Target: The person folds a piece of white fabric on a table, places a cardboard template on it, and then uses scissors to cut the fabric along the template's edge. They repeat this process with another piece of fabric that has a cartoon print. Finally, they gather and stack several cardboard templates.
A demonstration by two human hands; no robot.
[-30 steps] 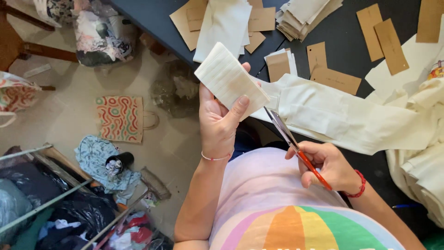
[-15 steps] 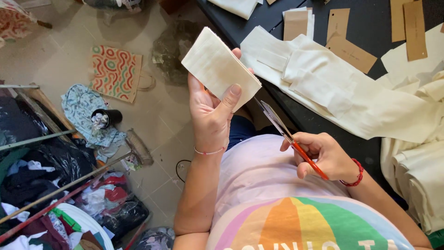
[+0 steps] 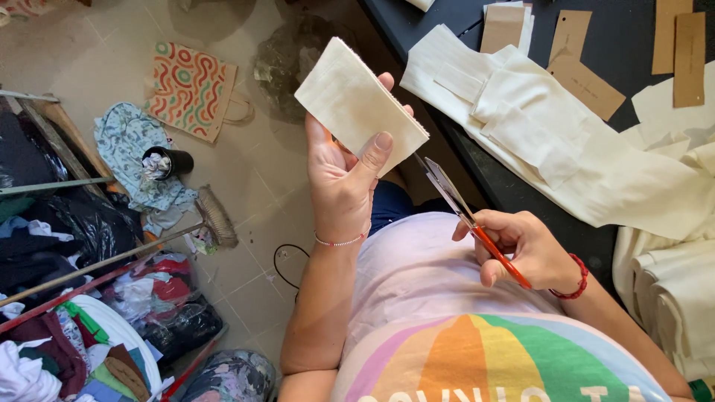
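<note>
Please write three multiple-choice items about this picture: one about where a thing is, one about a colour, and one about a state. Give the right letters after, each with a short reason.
1. Where is the patterned bag?
A. on the floor
B. on the dark table
C. in the right hand

2. What colour are the scissor handles?
A. blue
B. red-orange
C. green

3. How does the left hand have the folded cloth?
A. flat on the table
B. dropped on the floor
C. lifted, pinched by thumb and fingers

Answers:
1 A: the patterned bag lies on the floor tiles.
2 B: the scissors in the right hand show red-orange handles.
3 C: the left hand holds the folded cloth up off the dark table.
</note>
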